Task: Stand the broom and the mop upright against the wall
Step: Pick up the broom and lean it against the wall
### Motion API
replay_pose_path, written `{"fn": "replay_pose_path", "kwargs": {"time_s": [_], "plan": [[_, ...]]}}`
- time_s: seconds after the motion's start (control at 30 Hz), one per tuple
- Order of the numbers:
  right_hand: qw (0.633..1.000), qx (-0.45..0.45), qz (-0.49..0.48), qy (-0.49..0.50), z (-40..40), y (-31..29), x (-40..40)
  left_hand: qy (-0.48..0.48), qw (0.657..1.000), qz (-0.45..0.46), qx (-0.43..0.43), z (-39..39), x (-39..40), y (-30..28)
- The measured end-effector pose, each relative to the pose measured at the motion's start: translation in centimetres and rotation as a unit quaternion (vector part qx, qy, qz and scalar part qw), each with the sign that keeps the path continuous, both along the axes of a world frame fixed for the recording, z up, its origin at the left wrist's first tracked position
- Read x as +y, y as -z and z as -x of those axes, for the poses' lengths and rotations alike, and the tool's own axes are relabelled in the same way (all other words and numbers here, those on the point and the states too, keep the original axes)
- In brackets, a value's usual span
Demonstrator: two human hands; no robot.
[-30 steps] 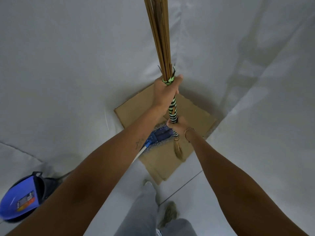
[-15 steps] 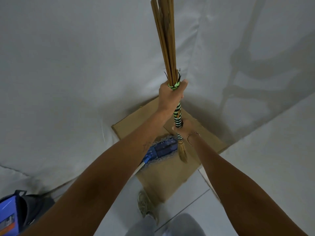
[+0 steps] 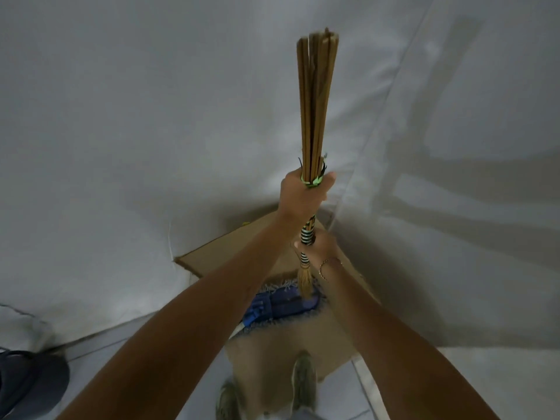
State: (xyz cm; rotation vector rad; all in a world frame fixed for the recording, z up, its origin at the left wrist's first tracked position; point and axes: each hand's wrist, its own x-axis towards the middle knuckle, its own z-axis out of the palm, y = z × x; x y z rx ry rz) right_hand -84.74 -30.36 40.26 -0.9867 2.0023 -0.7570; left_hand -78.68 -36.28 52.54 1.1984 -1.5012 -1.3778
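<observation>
Broom [image 3: 315,104] had come closer to the corner of the wall [image 3: 151,116] over the last second, held near vertical, left hand [image 3: 306,192] clenched at the green binding, right hand [image 3: 318,247] gripping the striped handle; mop [image 3: 281,307] lay flat on cardboard [image 3: 288,344]; neither stood yet.

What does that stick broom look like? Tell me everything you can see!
The broom is a bundle of thin brown sticks, held nearly upright near the white wall corner. A green tie binds it where the left hand grips; below, black-and-white striped wrapping runs through the right hand to a small straw-coloured tuft hanging free above the blue mop.
</observation>
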Motion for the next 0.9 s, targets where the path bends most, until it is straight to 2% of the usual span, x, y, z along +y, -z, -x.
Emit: {"fn": "replay_pose_path", "kwargs": {"time_s": [0.27,0.43,0.6,0.9], "plan": [[0.999,-0.042,0.020,0.000,3.6,11.4,-9.4,-0.040,0.998,-0.011,-0.056,4.9,-9.5,10.3],[0.997,-0.067,0.002,-0.045,4.0,17.2,-12.4,-0.012,0.994,-0.064,-0.091,4.9,-14.3,16.0],[0.995,-0.083,-0.012,-0.058,4.6,22.0,-14.3,-0.013,0.992,-0.090,-0.087,3.9,-17.0,21.2],[0.996,-0.087,-0.015,-0.032,4.4,27.0,-15.9,0.004,0.994,-0.072,-0.080,4.5,-17.8,25.4]]}}
